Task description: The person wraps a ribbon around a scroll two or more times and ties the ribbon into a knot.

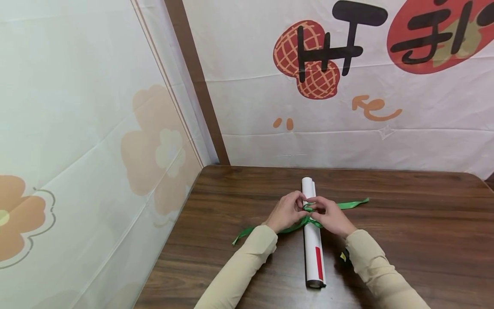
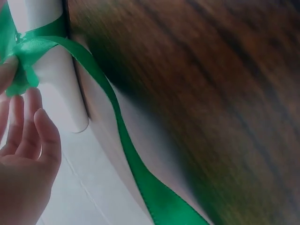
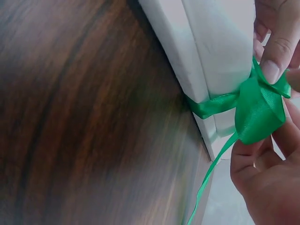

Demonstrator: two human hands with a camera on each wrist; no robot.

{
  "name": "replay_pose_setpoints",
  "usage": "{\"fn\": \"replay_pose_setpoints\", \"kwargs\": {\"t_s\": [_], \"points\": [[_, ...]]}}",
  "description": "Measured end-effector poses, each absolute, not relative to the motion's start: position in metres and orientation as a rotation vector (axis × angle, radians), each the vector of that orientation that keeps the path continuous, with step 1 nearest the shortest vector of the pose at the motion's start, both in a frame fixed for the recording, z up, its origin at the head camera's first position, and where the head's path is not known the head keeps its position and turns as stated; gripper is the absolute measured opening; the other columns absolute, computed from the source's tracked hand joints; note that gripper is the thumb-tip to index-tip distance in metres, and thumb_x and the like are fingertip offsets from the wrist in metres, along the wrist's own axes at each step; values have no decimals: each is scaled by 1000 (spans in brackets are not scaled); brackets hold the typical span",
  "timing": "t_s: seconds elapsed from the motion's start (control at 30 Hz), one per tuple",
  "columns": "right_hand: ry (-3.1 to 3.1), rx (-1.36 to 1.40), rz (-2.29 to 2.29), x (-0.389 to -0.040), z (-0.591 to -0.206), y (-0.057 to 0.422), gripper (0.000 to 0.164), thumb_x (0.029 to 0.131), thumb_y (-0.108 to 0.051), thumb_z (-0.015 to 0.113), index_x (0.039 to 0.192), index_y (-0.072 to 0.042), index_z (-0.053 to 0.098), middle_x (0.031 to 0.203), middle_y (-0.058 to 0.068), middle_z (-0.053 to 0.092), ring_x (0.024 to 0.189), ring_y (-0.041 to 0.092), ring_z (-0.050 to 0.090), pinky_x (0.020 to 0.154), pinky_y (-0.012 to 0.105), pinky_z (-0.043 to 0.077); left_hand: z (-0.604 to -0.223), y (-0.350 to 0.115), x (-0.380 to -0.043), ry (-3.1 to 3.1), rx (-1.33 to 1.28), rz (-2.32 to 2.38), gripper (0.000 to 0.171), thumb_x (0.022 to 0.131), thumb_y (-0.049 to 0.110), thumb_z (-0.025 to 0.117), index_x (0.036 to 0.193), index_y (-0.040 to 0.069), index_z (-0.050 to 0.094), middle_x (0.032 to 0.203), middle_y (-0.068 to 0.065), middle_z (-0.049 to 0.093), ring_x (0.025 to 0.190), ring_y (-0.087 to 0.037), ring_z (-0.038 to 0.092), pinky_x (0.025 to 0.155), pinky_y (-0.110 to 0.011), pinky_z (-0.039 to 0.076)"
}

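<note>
A white paper roll (image 1: 313,244) with a red strip and a dark end lies lengthwise on the table. Round its middle goes a green ribbon (image 3: 260,110), gathered into loops on top, with loose tails out to both sides. My left hand (image 1: 286,213) pinches the ribbon at the knot from the left. From the right, my right hand (image 1: 331,216) pinches a ribbon loop, its fingertips almost meeting the left ones. In the left wrist view one tail hangs down past the roll. The fingers hide part of the knot in the head view.
The brown wooden table (image 1: 417,231) extends to both sides. A small black item with a yellow mark (image 1: 343,256) lies beside the right sleeve. Printed white cloth (image 1: 247,103) hangs behind the table and along its left side.
</note>
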State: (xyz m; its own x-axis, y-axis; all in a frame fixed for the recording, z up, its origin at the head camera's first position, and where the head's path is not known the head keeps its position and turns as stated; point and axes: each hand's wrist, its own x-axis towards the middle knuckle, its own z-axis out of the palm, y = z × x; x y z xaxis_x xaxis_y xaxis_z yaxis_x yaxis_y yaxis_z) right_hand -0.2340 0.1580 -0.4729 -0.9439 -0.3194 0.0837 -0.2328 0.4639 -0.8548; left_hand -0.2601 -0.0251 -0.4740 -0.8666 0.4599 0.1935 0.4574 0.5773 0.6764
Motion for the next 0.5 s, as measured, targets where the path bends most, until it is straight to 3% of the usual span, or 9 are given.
{"fn": "replay_pose_setpoints", "kwargs": {"t_s": [0.23, 0.5], "points": [[2644, -525, -1491, -236, -476, 159, 31, 94, -5, 58, 125, 0, 57, 105, 14, 72, 94, 21, 63, 73, 26, 48, -475, -27, -259, 2864, 868, 1085, 25, 85, 22, 75, 105, 17, 60, 101, -5, 58, 84, -9, 54, 69, -14, 42], [2667, -442, -1492, -236, -476, 157, 28, 94, -4, 57, 122, -3, 59, 104, 13, 72, 89, 18, 63, 69, 26, 48, -473, -31, -257, 2913, 895, 826, 24, 88, 29, 72, 110, 20, 68, 108, -1, 54, 74, -7, 48, 61, -16, 39]]}}
